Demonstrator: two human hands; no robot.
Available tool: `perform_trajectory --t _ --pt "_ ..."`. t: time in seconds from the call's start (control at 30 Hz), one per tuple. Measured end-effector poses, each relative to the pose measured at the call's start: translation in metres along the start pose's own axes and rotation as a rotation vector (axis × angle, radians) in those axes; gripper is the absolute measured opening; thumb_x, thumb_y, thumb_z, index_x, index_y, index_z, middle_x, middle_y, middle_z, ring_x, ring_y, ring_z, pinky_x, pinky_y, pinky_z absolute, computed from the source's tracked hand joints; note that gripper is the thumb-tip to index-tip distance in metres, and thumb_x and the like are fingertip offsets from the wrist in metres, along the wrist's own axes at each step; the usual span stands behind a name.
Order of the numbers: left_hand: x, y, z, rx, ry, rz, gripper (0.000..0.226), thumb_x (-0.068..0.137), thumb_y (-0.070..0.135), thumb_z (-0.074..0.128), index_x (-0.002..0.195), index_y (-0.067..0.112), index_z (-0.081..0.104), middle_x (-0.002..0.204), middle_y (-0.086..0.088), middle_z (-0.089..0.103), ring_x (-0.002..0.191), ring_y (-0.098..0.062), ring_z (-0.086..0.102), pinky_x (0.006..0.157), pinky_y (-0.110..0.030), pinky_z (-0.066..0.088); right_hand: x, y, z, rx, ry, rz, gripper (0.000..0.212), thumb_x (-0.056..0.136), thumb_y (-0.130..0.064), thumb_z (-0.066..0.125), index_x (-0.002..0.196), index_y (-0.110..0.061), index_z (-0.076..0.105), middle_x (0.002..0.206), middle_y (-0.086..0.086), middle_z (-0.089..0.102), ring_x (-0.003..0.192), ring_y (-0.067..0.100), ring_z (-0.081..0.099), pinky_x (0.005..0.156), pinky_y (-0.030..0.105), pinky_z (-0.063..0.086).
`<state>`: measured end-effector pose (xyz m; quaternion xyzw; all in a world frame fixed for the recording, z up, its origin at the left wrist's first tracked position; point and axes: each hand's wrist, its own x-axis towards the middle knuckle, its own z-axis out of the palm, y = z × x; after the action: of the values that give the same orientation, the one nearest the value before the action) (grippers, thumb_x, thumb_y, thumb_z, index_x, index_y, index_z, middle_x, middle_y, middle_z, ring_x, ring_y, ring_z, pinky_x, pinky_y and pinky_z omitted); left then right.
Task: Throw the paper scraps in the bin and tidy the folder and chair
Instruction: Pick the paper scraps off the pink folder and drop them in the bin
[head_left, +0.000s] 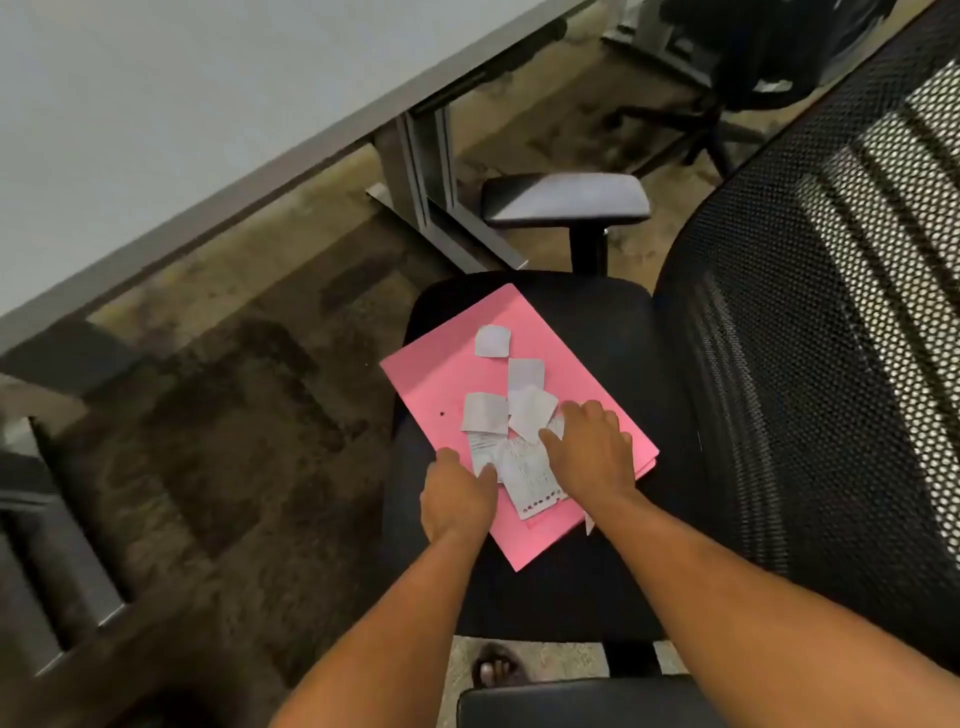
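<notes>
A pink folder (441, 384) lies flat on the black seat of an office chair (613, 332). Several white paper scraps (485, 413) are scattered on the folder, one (492, 340) farther up, and printed scraps (524, 475) lie nearest me. My left hand (457, 499) rests on the folder's near left edge, its fingertips touching the printed scraps. My right hand (589, 449) lies palm down on the scraps at the folder's right side, fingers spread. Neither hand has lifted anything. No bin is in view.
The chair's mesh backrest (831, 338) rises at the right, one armrest (566, 197) beyond the seat and another (571, 701) at the bottom edge. A grey desk (156, 130) with a metal leg (426, 171) stands at the upper left. Another chair (727, 78) stands behind. Patterned carpet covers the floor.
</notes>
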<state>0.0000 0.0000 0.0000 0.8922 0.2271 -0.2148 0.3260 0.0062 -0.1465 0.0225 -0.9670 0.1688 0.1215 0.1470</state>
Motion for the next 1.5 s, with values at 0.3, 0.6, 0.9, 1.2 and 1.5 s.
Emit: perform_trajectory --t 0.3,0.6,0.9,1.2,1.5 --pt "0.015 -0.007 0.006 -0.092 0.047 -0.039 0.012 0.089 0.024 0.062 0.091 0.026 0.051 0.084 0.008 0.058 0.071 -0.010 0.059 0.053 -0.027 0.049 0.063 -0.020 0.003 0.141 -0.006 0.052 0.058 0.089 -0.037 0.067 0.137 -0.014 0.041 0.129 0.013 0.052 0.117 0.031 0.051 0.089 0.041 0.047" --pt "0.003 -0.028 -0.003 -0.303 0.093 0.114 0.016 0.093 0.023 0.052 0.076 0.024 0.050 0.090 0.004 0.059 0.075 -0.013 0.061 0.051 -0.025 0.047 0.069 -0.015 0.032 0.127 -0.029 0.089 0.048 0.088 -0.036 0.068 0.128 -0.015 0.051 0.120 0.010 0.058 0.110 0.028 0.052 0.086 0.039 0.048" --pt "0.029 -0.013 -0.022 -0.220 0.133 0.380 0.012 0.082 0.020 0.060 0.074 0.024 0.052 0.101 0.006 0.053 0.095 -0.010 0.051 0.066 -0.013 0.037 0.072 -0.003 0.034 0.043 0.024 -0.030 0.019 0.090 -0.029 0.067 0.105 -0.018 0.066 0.130 0.004 0.050 0.114 0.024 0.045 0.092 0.040 0.044" --pt "0.064 0.034 -0.010 0.212 -0.025 0.538 0.009 0.078 0.028 0.069 0.075 0.024 0.062 0.135 0.000 0.054 0.131 -0.023 0.038 0.100 -0.036 0.041 0.079 0.003 0.033 0.208 0.075 -0.050 0.013 0.088 -0.015 0.064 0.083 -0.025 0.058 0.094 -0.002 0.056 0.095 0.020 0.050 0.078 0.031 0.047" --pt "0.061 0.018 -0.004 0.043 -0.022 0.435 0.007 0.085 0.024 0.063 0.092 0.024 0.060 0.097 0.007 0.058 0.090 -0.011 0.055 0.066 -0.027 0.052 0.112 -0.007 -0.019 0.736 -0.041 -0.025 0.051 0.084 -0.014 0.064 0.127 -0.026 0.041 0.096 0.002 0.060 0.083 0.015 0.061 0.062 0.029 0.050"
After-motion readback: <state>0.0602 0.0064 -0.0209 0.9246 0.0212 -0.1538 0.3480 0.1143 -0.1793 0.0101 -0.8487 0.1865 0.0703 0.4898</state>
